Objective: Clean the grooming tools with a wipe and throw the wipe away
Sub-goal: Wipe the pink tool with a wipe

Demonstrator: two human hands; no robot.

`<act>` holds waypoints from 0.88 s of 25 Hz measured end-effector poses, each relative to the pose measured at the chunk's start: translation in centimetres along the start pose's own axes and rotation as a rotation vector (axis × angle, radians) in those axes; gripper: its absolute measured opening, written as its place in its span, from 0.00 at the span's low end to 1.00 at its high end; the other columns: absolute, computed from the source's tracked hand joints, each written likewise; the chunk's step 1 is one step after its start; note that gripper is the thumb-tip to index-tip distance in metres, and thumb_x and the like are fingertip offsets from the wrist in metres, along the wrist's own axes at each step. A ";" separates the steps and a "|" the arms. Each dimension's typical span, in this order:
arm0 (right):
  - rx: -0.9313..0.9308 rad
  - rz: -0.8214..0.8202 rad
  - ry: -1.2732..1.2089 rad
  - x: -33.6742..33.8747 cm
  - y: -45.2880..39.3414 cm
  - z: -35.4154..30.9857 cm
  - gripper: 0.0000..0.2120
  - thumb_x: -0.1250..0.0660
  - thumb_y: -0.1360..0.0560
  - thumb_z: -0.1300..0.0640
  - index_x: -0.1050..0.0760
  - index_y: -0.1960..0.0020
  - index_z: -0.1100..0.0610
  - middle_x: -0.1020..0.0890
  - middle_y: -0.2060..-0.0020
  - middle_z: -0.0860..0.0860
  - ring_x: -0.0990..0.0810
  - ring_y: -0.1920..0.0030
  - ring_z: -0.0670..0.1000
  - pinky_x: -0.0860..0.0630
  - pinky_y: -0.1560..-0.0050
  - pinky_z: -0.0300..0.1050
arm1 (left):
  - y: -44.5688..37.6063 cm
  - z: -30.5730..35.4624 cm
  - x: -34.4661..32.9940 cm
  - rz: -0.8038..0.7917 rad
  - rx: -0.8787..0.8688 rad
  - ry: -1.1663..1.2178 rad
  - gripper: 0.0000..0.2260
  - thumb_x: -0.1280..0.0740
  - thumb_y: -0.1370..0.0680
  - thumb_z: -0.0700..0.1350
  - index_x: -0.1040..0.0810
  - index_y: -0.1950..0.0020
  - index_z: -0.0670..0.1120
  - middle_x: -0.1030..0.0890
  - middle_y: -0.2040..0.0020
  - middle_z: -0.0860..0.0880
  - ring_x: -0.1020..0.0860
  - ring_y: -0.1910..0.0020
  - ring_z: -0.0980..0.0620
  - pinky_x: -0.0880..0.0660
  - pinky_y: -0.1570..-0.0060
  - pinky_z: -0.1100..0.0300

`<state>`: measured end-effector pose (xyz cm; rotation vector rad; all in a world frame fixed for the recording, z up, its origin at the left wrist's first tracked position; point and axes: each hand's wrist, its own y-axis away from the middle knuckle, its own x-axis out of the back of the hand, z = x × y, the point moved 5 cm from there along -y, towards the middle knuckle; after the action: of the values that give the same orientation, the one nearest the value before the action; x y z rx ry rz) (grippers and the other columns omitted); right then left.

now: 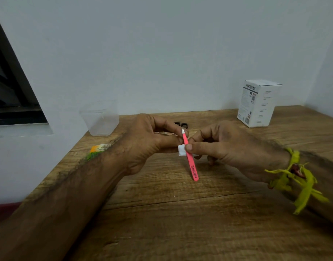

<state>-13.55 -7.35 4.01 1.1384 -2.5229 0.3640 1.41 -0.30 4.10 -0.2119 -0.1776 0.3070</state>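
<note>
Pink tweezers (pixel 191 162) stand tilted above the wooden table (pixel 180 213), metal tip up and far, lettered end hanging free toward me. My left hand (pixel 148 144) pinches them near the tip. My right hand (pixel 228 147) pinches a small folded white wipe (pixel 181 151) against the tweezers' middle, thumb on top. Black scissor handles (pixel 181 125) lie on the table just behind my fingers; their blades are hidden.
A clear plastic tub (pixel 100 122) stands at the table's back left corner. An orange and green packet (pixel 98 149) lies partly under my left forearm. A white carton (pixel 258 103) stands at the back right. Walls close the table's left and far sides.
</note>
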 end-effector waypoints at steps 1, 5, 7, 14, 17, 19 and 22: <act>0.003 -0.008 0.000 -0.1 0.1 -0.1 0.04 0.25 0.28 0.56 0.15 0.61 0.56 0.17 0.68 0.47 0.22 0.66 0.40 0.28 0.69 0.39 | 0.1 0.1 -0.1 0.021 -0.013 0.001 0.05 0.25 0.31 0.28 0.16 0.58 0.34 0.13 0.54 0.43 0.13 0.55 0.48 0.18 0.62 0.60; -0.028 -0.032 0.028 -0.3 0.1 0.1 0.06 0.26 0.27 0.55 0.15 0.58 0.57 0.15 0.62 0.55 0.21 0.63 0.44 0.28 0.66 0.41 | 0.1 0.3 0.0 0.109 -0.040 0.042 0.09 0.26 0.32 0.26 0.17 0.65 0.38 0.13 0.59 0.45 0.14 0.59 0.49 0.19 0.65 0.61; -0.058 -0.070 0.032 -0.4 0.2 0.2 0.06 0.27 0.27 0.56 0.15 0.58 0.59 0.16 0.58 0.62 0.22 0.63 0.47 0.28 0.66 0.42 | 0.1 0.2 0.0 0.139 -0.027 0.045 0.11 0.27 0.33 0.24 0.18 0.67 0.38 0.14 0.61 0.48 0.14 0.61 0.48 0.18 0.64 0.59; -0.111 -0.119 0.029 -0.4 0.3 0.2 0.06 0.28 0.26 0.57 0.14 0.57 0.59 0.15 0.56 0.60 0.22 0.59 0.50 0.27 0.64 0.43 | 0.2 0.1 -0.3 0.197 -0.010 0.035 0.18 0.28 0.34 0.21 0.19 0.74 0.43 0.15 0.64 0.54 0.15 0.61 0.50 0.19 0.65 0.59; -0.110 -0.125 0.028 -0.4 0.4 0.0 0.06 0.27 0.27 0.57 0.15 0.57 0.60 0.15 0.58 0.59 0.22 0.59 0.50 0.27 0.64 0.43 | 0.4 0.2 -0.4 0.201 -0.002 0.037 0.18 0.29 0.34 0.21 0.19 0.74 0.43 0.16 0.60 0.50 0.15 0.60 0.46 0.18 0.64 0.57; -0.113 -0.112 -0.020 -0.4 0.4 -0.1 0.07 0.27 0.28 0.57 0.15 0.56 0.61 0.16 0.55 0.63 0.22 0.57 0.52 0.28 0.63 0.45 | 0.3 0.3 -0.3 0.203 -0.015 0.029 0.18 0.29 0.34 0.21 0.20 0.74 0.42 0.16 0.60 0.49 0.15 0.60 0.47 0.18 0.65 0.57; -0.113 -0.164 0.086 -0.4 0.5 -0.1 0.06 0.29 0.25 0.58 0.15 0.57 0.59 0.17 0.62 0.55 0.23 0.61 0.50 0.28 0.63 0.45 | 0.3 0.2 -0.3 0.203 -0.012 0.013 0.19 0.30 0.34 0.20 0.20 0.74 0.42 0.16 0.61 0.49 0.15 0.62 0.46 0.17 0.65 0.55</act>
<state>-13.66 -6.67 3.86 1.2464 -2.3254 0.2193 0.98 -0.12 4.23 -0.2447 -0.1448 0.5066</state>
